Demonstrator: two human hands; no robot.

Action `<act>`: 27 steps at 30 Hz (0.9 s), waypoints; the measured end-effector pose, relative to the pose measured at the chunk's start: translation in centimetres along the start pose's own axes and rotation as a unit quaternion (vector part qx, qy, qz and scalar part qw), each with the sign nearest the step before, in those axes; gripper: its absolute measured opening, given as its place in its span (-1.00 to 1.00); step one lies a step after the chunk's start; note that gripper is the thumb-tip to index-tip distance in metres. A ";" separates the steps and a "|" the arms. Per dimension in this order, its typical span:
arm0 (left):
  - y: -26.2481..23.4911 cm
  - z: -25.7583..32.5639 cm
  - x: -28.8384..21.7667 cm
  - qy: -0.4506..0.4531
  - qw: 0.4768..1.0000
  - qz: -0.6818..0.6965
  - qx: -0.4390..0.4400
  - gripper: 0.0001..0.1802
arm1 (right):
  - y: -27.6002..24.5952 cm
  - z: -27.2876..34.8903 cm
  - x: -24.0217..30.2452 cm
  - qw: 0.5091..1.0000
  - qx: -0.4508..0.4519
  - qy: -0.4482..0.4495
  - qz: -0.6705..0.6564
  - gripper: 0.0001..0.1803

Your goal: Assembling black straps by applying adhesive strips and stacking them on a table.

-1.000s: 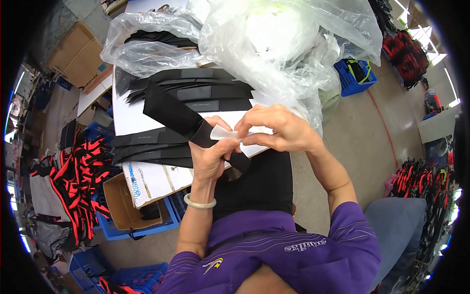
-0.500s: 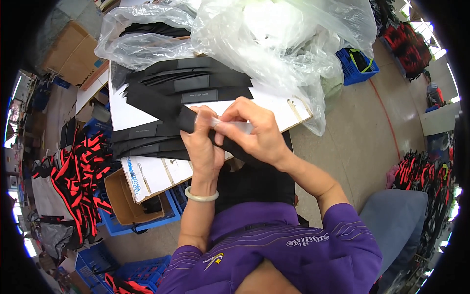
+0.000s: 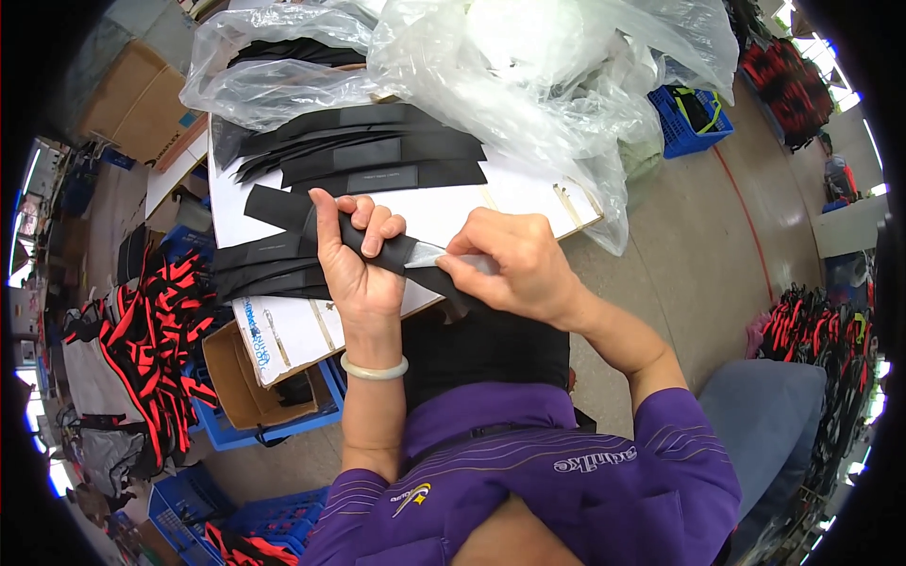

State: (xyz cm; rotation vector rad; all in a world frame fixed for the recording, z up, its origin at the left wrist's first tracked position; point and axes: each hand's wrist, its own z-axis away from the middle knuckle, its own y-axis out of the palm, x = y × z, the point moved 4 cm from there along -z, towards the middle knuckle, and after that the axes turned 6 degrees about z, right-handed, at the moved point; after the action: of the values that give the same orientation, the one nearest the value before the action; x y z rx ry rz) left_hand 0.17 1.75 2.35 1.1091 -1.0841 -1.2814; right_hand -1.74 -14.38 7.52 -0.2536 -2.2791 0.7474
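My left hand (image 3: 357, 269) is wrapped round a black fabric strip (image 3: 274, 207), its thumb raised along the near side and its fingers curled over the top. The strip's far-left end sticks out past the hand. From the strip's right end a translucent whitish plastic piece (image 3: 425, 256) shows; whether it sits inside or against the fabric I cannot tell. My right hand (image 3: 514, 264) pinches this plastic between thumb and fingers. Beyond my hands lies a row of overlapping black strips (image 3: 377, 177) with grey label patches. A second pile of black strips (image 3: 269, 275) lies left of my left wrist.
A white board (image 3: 448, 202) serves as the work surface. Large clear plastic bags (image 3: 538, 90) cover its far side. Below its left edge is a cardboard box (image 3: 236, 377) in a blue crate (image 3: 226, 436). Red-and-black straps (image 3: 160, 349) heap at left; another blue crate (image 3: 694, 127) stands far right.
My left hand has shifted left and opened out its grip along the strip. My right hand has moved a little right and down, and more of the plastic shows between the hands.
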 end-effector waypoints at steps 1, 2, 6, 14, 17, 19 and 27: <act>0.1 0.1 0.1 0.019 1.000 -0.008 0.010 -0.62 | 0.3 0.2 0.4 0.999 -0.011 0.002 0.031 -0.84; 0.2 0.3 0.5 0.020 1.000 -0.008 0.010 -0.62 | 0.5 0.3 0.6 0.998 -0.023 0.005 0.062 -0.83; 0.4 0.7 1.1 0.041 0.997 -0.054 0.047 -0.62 | 1.4 -0.2 0.6 0.998 -0.052 -0.004 0.039 -0.81; 0.7 0.2 0.9 0.028 0.998 -0.028 0.049 -0.59 | 0.4 0.2 0.7 0.996 -0.021 0.005 0.083 -0.79; 0.6 0.4 1.6 0.028 0.997 -0.046 0.053 -0.56 | 1.1 -0.1 0.9 0.997 -0.026 -0.010 0.074 -0.78; 0.5 0.4 1.5 0.029 0.997 -0.054 0.049 -0.55 | 1.4 -0.3 0.6 0.999 -0.024 -0.004 0.037 -0.78; -0.2 -0.1 0.1 0.011 1.000 0.017 0.006 -0.53 | -0.8 0.7 0.5 0.999 0.034 -0.014 0.026 -0.81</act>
State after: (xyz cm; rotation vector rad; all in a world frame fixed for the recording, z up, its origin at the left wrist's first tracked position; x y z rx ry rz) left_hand 0.29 1.61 2.16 1.1062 -1.0904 -1.2344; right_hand -2.57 -15.14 7.93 -0.2722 -2.2756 0.8582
